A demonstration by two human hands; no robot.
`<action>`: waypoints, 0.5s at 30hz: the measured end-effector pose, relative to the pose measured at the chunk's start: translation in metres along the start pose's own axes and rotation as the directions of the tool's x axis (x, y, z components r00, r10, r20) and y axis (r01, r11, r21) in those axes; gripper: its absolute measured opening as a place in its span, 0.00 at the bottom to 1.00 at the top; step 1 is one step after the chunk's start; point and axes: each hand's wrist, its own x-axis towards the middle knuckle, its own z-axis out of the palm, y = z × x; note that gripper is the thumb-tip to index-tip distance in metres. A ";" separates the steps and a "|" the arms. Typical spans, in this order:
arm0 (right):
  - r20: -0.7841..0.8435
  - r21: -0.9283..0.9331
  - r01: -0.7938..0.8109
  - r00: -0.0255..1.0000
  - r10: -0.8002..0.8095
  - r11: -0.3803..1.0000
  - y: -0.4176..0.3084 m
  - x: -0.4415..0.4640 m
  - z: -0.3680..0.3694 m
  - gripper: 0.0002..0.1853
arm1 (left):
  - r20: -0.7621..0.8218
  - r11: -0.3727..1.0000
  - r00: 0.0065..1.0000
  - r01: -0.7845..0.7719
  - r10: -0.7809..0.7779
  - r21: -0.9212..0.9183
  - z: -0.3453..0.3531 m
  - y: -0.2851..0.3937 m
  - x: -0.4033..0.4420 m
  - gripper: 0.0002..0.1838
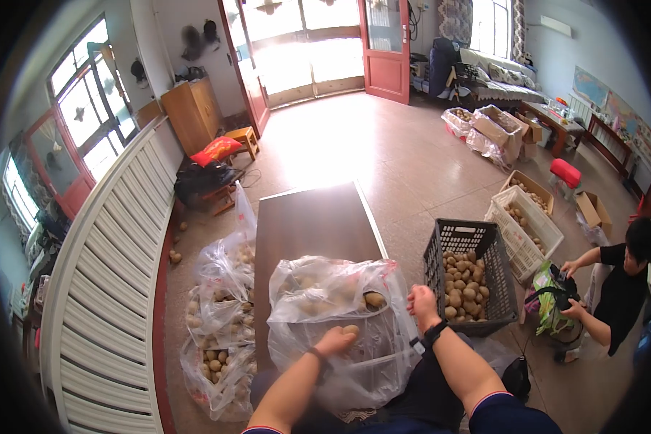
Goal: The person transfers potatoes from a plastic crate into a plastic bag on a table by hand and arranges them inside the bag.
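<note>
My left hand [333, 341] is closed round a small potato [351, 330], over the front part of a clear plastic bag [369, 362]. This bag lies spread on a dark brown table [307, 210], with more potatoes [374, 299] showing at its far side. At the bag's right edge my right hand [423, 302] has its fingers curled in. What those fingers hold, if anything, is hidden. Just right of that hand stands a black plastic crate [500, 278] with many potatoes [467, 286] in it.
Bags of potatoes [215, 365] sit on the floor left of the table, beside a white radiator [105, 289]. A white crate [550, 228] and cardboard boxes [593, 213] stand to the right. Another person [626, 289] handles a green and black bag [553, 304] there.
</note>
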 end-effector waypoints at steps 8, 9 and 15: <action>0.638 -0.313 0.436 0.755 -0.153 0.843 0.039 -0.067 0.049 0.18 | 0.082 0.990 0.996 -0.018 0.030 -0.139 0.011 0.010 -0.010 0.23; 0.673 -0.396 0.672 0.676 -0.299 0.626 0.042 -0.071 0.050 0.22 | 0.084 0.984 0.996 -0.005 0.020 -0.176 0.012 0.013 -0.013 0.23; 0.646 -0.434 0.571 0.737 -0.201 0.697 0.046 -0.077 0.053 0.32 | 0.030 0.977 0.999 0.037 -0.032 -0.209 0.020 0.032 -0.031 0.19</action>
